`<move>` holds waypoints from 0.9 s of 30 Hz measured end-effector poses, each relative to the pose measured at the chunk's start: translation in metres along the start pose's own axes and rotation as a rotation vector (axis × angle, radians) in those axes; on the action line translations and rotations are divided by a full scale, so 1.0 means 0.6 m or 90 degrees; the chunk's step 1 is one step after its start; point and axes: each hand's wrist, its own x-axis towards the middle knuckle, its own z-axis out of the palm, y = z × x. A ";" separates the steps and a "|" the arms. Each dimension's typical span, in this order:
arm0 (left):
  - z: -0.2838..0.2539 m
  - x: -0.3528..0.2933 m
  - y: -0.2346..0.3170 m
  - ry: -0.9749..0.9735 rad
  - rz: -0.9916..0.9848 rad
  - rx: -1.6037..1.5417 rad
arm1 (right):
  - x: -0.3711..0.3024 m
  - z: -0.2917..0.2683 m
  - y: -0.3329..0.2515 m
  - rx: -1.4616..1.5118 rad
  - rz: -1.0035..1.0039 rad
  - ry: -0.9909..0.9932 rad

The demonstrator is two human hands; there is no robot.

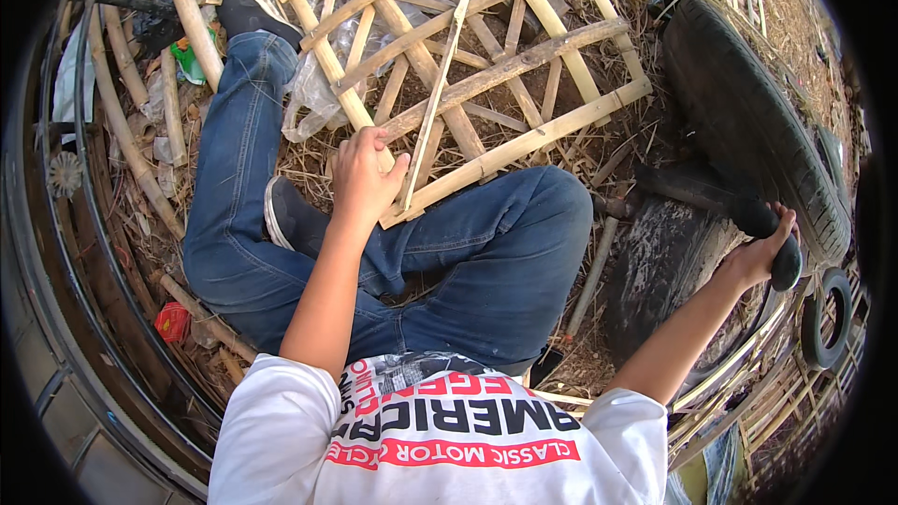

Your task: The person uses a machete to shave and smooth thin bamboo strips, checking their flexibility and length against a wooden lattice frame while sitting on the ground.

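You've got the bamboo lattice [510, 70] on the ground ahead of you, in the space between your legs, near corner by the right knee [552, 215]. Looks placed there so the legs box it in and the corner stays within easy reach; can't tell if the knee actually bears on it.

Left hand [363, 178] is grasping the lattice at its near-left corner, fingers curled over the pole end, thumb up beside the loose-looking thin strip [437, 98]. That strip runs diagonally over the crosspieces — can't confirm whether the thumb presses it. Likely reason for the grip: steadying the corner.

Right hand [762, 248] is closed round a black tool [687, 189], off to your right beside the large tyre [758, 122]. Tool points inward, toward the lattice, above or next to the dark log [659, 248]; contact with the log isn't clear, nor is the tool's exact kind. Holding it out there probably keeps it clear of the left fingers.

Pose: left forearm runs forward from your chest, wrist nearly straight. Right arm reaches wide and forward, hand well apart from the lattice — asymmetric, one side bracing, the other carrying.
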 end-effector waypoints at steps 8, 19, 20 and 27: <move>0.015 0.001 -0.028 -0.238 -0.065 -0.078 | -0.106 -0.133 -0.014 0.057 -0.008 0.008; 0.038 -0.024 -0.043 -0.260 -0.062 -0.044 | -0.168 -0.090 -0.125 -0.131 0.034 0.077; 0.040 -0.025 -0.047 -0.267 -0.053 -0.051 | -0.167 -0.091 -0.130 -0.128 0.036 0.087; 0.036 -0.030 -0.045 -0.286 -0.042 -0.045 | -0.193 -0.093 -0.159 -0.147 -0.001 0.079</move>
